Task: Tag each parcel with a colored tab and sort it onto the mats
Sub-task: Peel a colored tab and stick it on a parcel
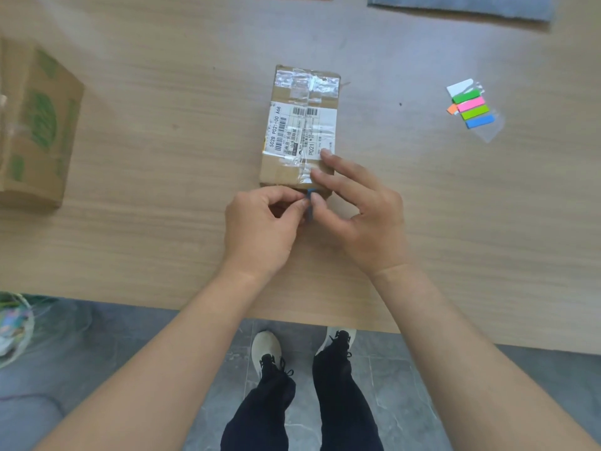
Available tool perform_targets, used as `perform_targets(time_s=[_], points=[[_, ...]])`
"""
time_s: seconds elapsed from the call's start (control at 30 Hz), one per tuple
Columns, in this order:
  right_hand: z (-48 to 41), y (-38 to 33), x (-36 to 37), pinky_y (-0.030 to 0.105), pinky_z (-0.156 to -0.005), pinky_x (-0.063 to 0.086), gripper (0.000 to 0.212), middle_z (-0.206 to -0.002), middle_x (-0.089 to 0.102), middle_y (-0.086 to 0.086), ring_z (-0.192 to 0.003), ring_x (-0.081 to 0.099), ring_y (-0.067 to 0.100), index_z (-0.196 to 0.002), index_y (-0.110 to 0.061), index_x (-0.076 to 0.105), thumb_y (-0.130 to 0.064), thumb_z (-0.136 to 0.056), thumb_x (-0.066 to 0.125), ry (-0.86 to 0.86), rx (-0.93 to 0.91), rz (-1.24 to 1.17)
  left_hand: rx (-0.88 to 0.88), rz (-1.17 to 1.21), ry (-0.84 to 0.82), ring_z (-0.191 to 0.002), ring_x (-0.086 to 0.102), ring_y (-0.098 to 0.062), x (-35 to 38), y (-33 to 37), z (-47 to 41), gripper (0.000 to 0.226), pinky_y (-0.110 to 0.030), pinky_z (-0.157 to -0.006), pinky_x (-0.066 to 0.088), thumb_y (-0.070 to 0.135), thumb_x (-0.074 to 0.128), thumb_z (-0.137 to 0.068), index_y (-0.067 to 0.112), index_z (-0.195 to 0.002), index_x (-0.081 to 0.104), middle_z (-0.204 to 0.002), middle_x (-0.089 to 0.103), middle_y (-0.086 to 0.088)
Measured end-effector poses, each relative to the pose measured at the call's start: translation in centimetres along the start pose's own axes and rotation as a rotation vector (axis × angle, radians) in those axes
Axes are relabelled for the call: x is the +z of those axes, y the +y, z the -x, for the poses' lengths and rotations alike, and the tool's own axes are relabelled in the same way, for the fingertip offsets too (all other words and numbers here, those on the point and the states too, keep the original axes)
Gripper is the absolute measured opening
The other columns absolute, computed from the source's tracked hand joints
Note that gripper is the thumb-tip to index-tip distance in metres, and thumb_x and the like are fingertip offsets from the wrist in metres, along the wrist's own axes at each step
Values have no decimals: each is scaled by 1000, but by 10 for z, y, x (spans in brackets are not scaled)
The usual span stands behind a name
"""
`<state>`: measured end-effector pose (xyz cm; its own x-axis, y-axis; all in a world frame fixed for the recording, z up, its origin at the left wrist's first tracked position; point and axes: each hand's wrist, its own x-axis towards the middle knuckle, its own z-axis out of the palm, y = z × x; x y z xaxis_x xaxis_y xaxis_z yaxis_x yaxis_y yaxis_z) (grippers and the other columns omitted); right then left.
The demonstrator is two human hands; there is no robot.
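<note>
Pinching a blue tab between them, the left hand and right hand met just at the near end of the parcel. The left was curled tight on the tab. The right held it with thumb and forefinger while its other fingers lay stretched over the parcel's top.

The tab looked small and thin, so it could well have folded on itself, clung to skin, or gone down crooked. The glossy tape across that end might have given it a poor hold. A tab left overhanging the edge could also have peeled away once the parcel was carried. A firm press might have slid the box along the smooth surface.

Grey floor tiles showed below the near edge of the table, which was pale wood grain. The parcel lay lengthwise near its middle. A larger carton with green print sat well off to the left, and the pack of coloured tabs well off to the right. At the far edge a blue-grey mat lay partly out of view.
</note>
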<state>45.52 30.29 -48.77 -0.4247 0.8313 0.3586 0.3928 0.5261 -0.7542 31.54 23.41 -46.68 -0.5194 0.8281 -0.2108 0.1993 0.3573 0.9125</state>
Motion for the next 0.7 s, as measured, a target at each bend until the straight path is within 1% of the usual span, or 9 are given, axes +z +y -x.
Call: perform_targets(time_s=[0.17, 0.33, 0.43, 0.5, 0.57, 0.6, 0.63, 0.67, 0.7], points=[[-3, 4, 5, 25, -102, 51, 23, -131, 69, 8, -116, 68, 14, -110, -8, 79, -14, -88, 81, 42, -10, 0, -8, 11, 11, -65, 72, -20, 2, 0, 0, 10, -45, -72, 61, 20, 77, -85, 24, -76, 77, -65, 72, 5], [-1, 10, 9, 33, -100, 54, 25, -130, 69, 9, -115, 68, 18, -109, -8, 79, -10, -85, 84, 89, -30, -16, -1, -109, 6, -65, 71, -9, -7, -1, -3, 4, -36, -73, 59, 24, 79, -82, 22, -79, 80, -65, 72, 12], [1, 11, 14, 33, -101, 54, 29, -129, 69, 8, -116, 68, 19, -108, -9, 79, -7, -80, 87, 115, -23, -25, -35, -159, 97, -63, 69, -5, -22, -3, -2, 1, -35, -72, 60, 22, 78, -76, 22, -76, 79, -64, 72, 10], [2, 10, 17, 32, -101, 53, 31, -129, 69, 4, -116, 68, 18, -106, -9, 78, -5, -77, 88, 135, -6, -13, -61, -146, 188, -65, 70, -8, -33, -6, -4, 4, -38, -73, 60, 26, 73, -74, 22, -74, 75, -67, 73, 7], [4, 9, 19, 30, -101, 53, 32, -128, 67, 0, -115, 68, 18, -104, -9, 78, -2, -75, 88, 155, 7, -3, -91, -1, 221, -79, 73, -17, -41, -6, -10, 14, -45, -80, 60, 31, 66, -76, 23, -84, 74, -80, 75, -1], [5, 8, 20, 30, -101, 53, 31, -128, 67, -1, -115, 68, 17, -103, -9, 77, -2, -75, 88, 157, 8, 0, -120, 122, 199, -89, 73, -19, -42, -3, -12, 21, -46, -86, 59, 32, 63, -79, 23, -96, 73, -90, 76, -7], [5, 6, 20, 32, -100, 54, 31, -129, 68, 0, -115, 68, 17, -103, -9, 77, -2, -75, 88, 150, 12, 3, -160, 249, 159, -98, 71, -17, -42, 2, -15, 30, -42, -91, 58, 30, 60, -84, 21, -110, 71, -100, 75, -10], [5, 5, 20, 34, -100, 54, 30, -130, 68, 2, -116, 67, 16, -102, -9, 77, -4, -74, 88, 136, 19, 2, -198, 364, 107, -104, 70, -13, -40, 8, -17, 33, -33, -92, 56, 27, 55, -90, 16, -119, 68, -108, 75, -7], [4, 2, 20, 35, -100, 55, 30, -131, 68, 4, -118, 67, 15, -102, -8, 78, -9, -74, 90, 120, 42, -7, -223, 454, 49, -104, 69, -9, -37, 16, -18, 31, -25, -89, 55, 24, 49, -97, 13, -119, 68, -109, 75, -2]])
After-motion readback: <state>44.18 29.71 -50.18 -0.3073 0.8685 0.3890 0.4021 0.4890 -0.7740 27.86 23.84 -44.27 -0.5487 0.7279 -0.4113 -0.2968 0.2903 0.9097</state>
